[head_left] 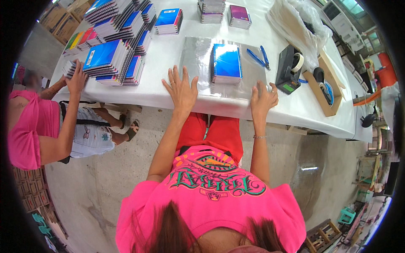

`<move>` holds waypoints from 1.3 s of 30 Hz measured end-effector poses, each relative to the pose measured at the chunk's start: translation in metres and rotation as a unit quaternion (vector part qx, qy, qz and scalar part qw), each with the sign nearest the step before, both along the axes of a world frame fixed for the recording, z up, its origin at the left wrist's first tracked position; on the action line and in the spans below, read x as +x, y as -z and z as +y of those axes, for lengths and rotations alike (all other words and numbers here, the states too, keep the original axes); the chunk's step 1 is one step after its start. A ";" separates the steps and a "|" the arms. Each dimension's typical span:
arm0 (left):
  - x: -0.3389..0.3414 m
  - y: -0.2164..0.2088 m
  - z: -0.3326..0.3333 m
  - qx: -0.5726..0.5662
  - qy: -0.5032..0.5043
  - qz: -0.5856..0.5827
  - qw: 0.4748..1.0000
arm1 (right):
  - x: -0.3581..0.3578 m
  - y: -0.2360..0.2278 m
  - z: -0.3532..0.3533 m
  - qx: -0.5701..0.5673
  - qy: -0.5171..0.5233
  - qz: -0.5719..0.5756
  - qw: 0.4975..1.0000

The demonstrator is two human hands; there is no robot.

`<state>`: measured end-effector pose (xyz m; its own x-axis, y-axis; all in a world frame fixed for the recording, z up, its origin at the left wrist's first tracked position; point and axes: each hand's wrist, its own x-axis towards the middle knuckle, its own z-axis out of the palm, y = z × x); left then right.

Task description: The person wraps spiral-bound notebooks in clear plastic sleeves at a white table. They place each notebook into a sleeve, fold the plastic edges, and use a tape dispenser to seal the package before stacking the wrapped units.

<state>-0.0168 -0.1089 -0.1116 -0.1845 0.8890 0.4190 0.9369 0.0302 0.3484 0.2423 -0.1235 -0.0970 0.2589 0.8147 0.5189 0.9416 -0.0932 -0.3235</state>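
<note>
In the head view, a squared stack of blue spiral notebooks (226, 63) sits on a clear plastic sheet (196, 52), spread flat on the white-covered surface (156, 86) between the person's hands. The stack lies well inside the sheet's edges, so plastic shows on both sides of it; its weight probably helps keep the sheet down.

The left hand (182, 95) lies palm down by the sheet's left edge, fingers spread, seemingly to steady it. The right hand (263, 100) is at the lower right corner, its fingers partly curled; whether they pinch the plastic, I cannot tell.

Blue-handled nippers (262, 60) lie with handles parted at the sheet's right side, and a black tape dispenser (285, 65) stands just beyond, both apparently placed within the right hand's reach. Larger notebook piles (103, 55) stand to the left, tiered perhaps for stability, where a co-worker's hand (76, 79) holds a small bundle.
</note>
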 end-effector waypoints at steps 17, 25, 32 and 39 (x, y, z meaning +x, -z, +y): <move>0.046 -0.022 0.011 0.014 0.099 -0.077 0.992 | -0.043 0.002 0.017 -0.063 -0.088 0.121 0.987; 0.045 -0.017 0.012 0.043 0.100 -0.080 0.991 | -0.042 0.006 0.016 -0.056 -0.084 0.132 0.986; 0.039 -0.025 -0.002 0.068 0.107 -0.169 0.977 | -0.014 0.004 0.019 -0.028 -0.087 0.186 0.978; 0.127 -0.039 -0.018 0.064 0.390 -0.266 0.879 | 0.058 -0.027 0.099 0.077 -0.116 0.067 0.988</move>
<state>0.1107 -0.1271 -0.0724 0.2600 0.7836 0.5643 0.3583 -0.6210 0.6972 0.3000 -0.0247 -0.0701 0.1485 0.7741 0.6154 0.8796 0.1810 -0.4400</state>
